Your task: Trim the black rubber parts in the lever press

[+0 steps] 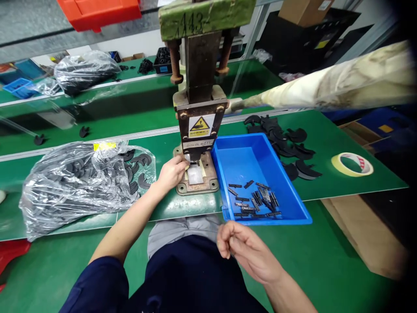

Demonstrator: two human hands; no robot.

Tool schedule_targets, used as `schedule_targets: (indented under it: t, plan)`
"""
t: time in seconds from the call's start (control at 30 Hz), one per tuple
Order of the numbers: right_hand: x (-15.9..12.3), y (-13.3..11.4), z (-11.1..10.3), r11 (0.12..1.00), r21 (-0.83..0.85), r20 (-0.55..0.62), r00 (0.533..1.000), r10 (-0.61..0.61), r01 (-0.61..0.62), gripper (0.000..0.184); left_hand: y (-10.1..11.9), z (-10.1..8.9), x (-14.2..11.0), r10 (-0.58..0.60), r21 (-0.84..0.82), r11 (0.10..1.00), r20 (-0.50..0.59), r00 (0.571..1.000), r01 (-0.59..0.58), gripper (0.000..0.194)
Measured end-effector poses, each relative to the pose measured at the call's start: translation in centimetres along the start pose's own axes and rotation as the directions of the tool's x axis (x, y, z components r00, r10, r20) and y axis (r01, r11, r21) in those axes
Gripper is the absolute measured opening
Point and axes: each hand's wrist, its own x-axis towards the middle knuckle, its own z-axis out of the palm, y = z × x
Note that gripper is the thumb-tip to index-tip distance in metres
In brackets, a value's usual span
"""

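Note:
My left hand (173,173) reaches to the base of a hand press (199,113), its fingers pinched together at a small black part (194,163) under the ram. The fingertips partly hide that part. A pale plate (195,174) lies on the press base in front of it. Below the blue tray (260,143), close to my body, my right hand (246,250) is curled, thumb against the fingers. What it holds, if anything, is hidden. Several narrow black pieces (257,201) lie in the front half of the tray.
A clear plastic bag (78,182) of black curved parts lies left of the press. More curved parts (280,137) and a tape roll (352,164) lie right of the tray. The press's wrapped lever (325,84) sticks out to the right. An orange-red bin (99,13) hangs above.

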Motion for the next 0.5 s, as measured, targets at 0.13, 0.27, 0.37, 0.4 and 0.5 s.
schedule_targets:
  t: [0.13,0.27,0.37,0.4,0.5]
  plan:
    - [-0.5,-2.0,-1.0,0.989,-0.092,-0.017,0.993,-0.120,0.118,0.022,-0.3,-0.4,0.3,0.061,-0.007,0.998,0.065,0.996,-0.061,0.034]
    - [-0.1,-5.0,-1.5,0.937,-0.245,-0.029,0.964,-0.265,0.250,0.017,-0.5,-0.5,0.4,0.077,-0.059,0.996,0.065,0.995,-0.074,0.039]
    - [1.1,-8.4,-1.0,0.797,-0.395,-0.055,0.854,-0.517,0.457,0.012,-0.7,-0.1,0.1,0.072,-0.097,0.993,0.049,0.996,-0.067,0.042]
    - [1.6,-9.8,-0.5,0.716,-0.438,-0.062,0.777,-0.627,0.543,0.016,-0.7,0.0,0.0,0.064,-0.109,0.992,0.040,0.997,-0.060,0.043]
    - [3.3,-14.2,2.0,0.431,-0.499,-0.054,0.470,-0.881,0.752,0.040,-0.7,0.4,-0.2,0.030,-0.132,0.991,0.027,0.999,-0.027,0.044]
